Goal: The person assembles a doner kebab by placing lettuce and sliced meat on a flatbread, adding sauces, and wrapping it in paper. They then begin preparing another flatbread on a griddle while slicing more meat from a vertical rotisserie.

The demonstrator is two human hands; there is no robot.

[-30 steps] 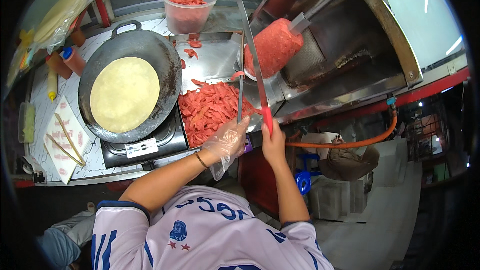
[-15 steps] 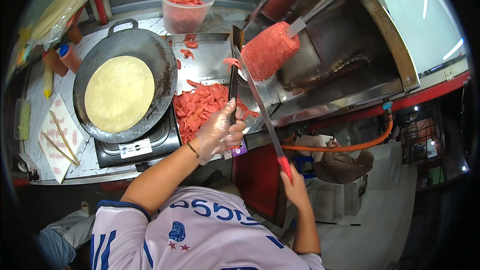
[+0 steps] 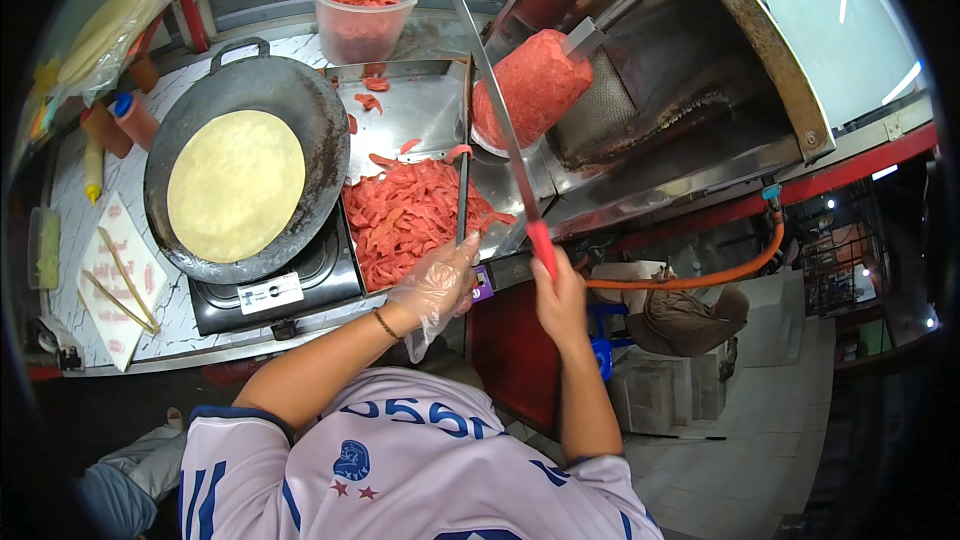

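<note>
Head view: one view only; two hands over a counter (image 3: 300,48).
Right hand (image 3: 562,295): bare; grip closed round the red handle of the knife (image 3: 507,130), blade angled up to the left; held low on the handle, probably for reach with fingers well off the meat.
Left hand (image 3: 445,285): clear plastic glove; grip closed on the lower end of a thin dark tool (image 3: 463,202); glove likely for hygiene, tool upright likely as a guard or catcher beside the blade.
Meat cone (image 3: 545,80): on the metal skewer, right of the tray, blade crossing its left side; contact, cannot tell.
Meat heap (image 3: 405,225): front of the metal tray (image 3: 410,105), just left of the tool; tray presumably set below the cone to collect strips.
Pan (image 3: 325,155): on the stove, flatbread (image 3: 237,185) lying flat on it, likely for heat.
Tongs (image 3: 127,277): on paper, probably off the bare surface.
Count, tools: 1 knife, 1 dark tool, 1 tongs.
Count, food: 1 cone, 1 heap, 1 flatbread on pan; strips too many; strays at least 4.
Count, containers: 1 tub (image 3: 367,40), 3 bottles (image 3: 136,122).
</note>
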